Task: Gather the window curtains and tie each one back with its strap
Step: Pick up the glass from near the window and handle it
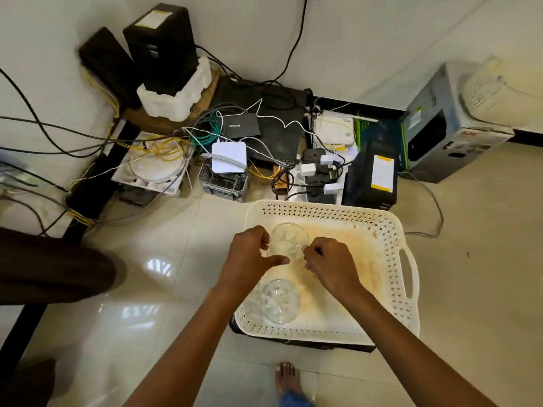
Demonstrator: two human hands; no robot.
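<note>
No curtain or strap shows in the head view. Both my hands are over a white perforated plastic basket (390,230) on the floor. My left hand (249,255) curls its fingers and thumb round the left side of a clear glass (289,237) standing in the basket. My right hand (330,261) pinches the same glass at its right rim with curled fingers. A second clear glass (279,301) stands nearer to me in the basket, between my forearms.
Against the wall lie tangled cables, a white router (229,156), power strips (320,168) and black boxes (164,48). A printer carton (449,124) stands at the right. A dark brown bulk (50,265) fills the left. My bare foot (286,377) is on the glossy tiles.
</note>
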